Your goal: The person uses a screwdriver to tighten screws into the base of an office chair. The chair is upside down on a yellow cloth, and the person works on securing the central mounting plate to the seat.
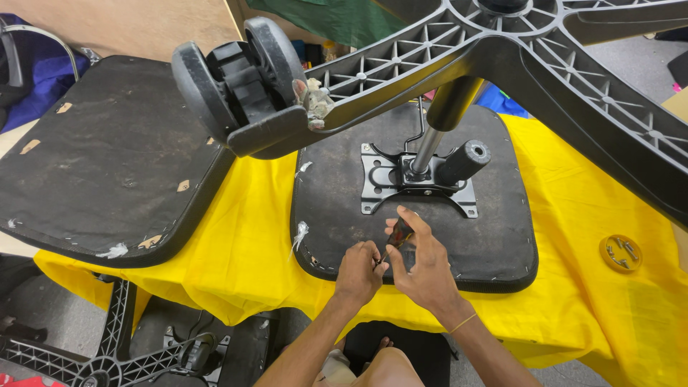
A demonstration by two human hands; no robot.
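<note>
At far left I see a spare seat pad lying underside up on the yellow-draped worktop, and above it a caster wheel of the upturned chair base. My left hand is curled shut on the lower end of a screwdriver, and my right hand pinches its handle; both hover over the mounted seat pad, just below its metal plate. I judge the tool could slip and gouge the underside. At right, a small yellow lid holds loose screws, which a nudge could scatter. I see no packages or labels.
</note>
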